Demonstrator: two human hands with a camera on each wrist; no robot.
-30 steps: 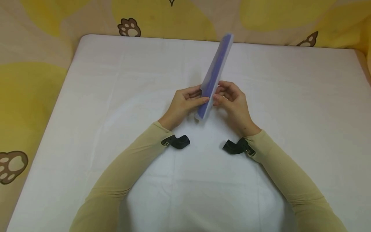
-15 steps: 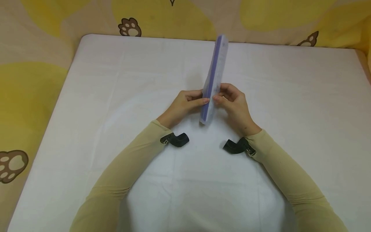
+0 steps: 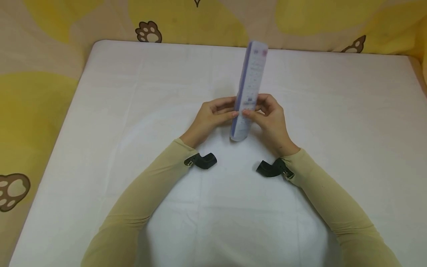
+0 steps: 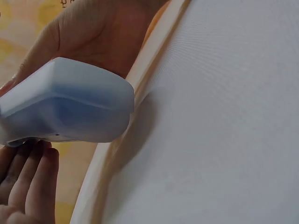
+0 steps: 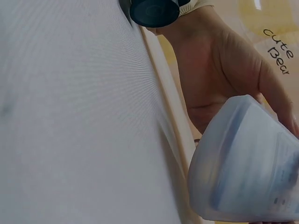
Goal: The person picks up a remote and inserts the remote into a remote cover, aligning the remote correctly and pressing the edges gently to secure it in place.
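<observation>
Fingers of your left hand curl against the left edge of the remote control, so that grip is grasping it; your right hand pinches the right edge, thumb across the button face. You hold the remote lifted over the middle of the white surface, its far end tilted up and away from you, button face turned rightward.

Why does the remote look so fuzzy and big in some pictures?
Head view: the long white remote in its clear purple-edged cover is slightly motion-blurred, so its buttons smear. Left wrist and right wrist views: its end sits so near the lens that it looks huge, soft and dim.
</observation>
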